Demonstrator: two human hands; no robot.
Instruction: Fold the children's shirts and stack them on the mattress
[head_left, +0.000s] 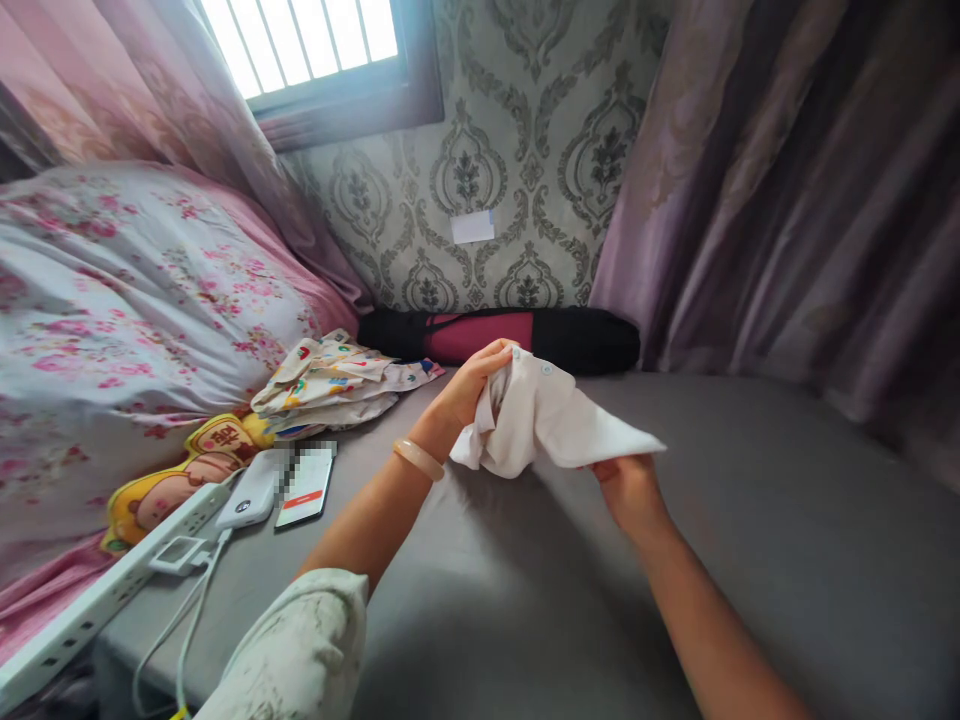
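Note:
A white cloth garment [547, 415] with small round snap buttons hangs bunched above the grey sheet [525, 590]. My left hand [477, 385], with a pale bangle [418, 460] on its wrist, pinches the garment's upper edge beside a snap. Lower and to the right, my right hand [628, 488] grips the garment's bottom edge, its fingers partly hidden under the cloth. Between both hands the fabric is stretched into a drooping fold, with a pointed corner sticking out over the right hand.
Left of the hands lies a stack of folded patterned clothes [330, 385]. Nearer are a phone [306, 490], a white power bank [251, 490], a power strip [97, 600] with cables, and a yellow plush [165, 490]. A black and maroon long bag [480, 338] lies against the wall.

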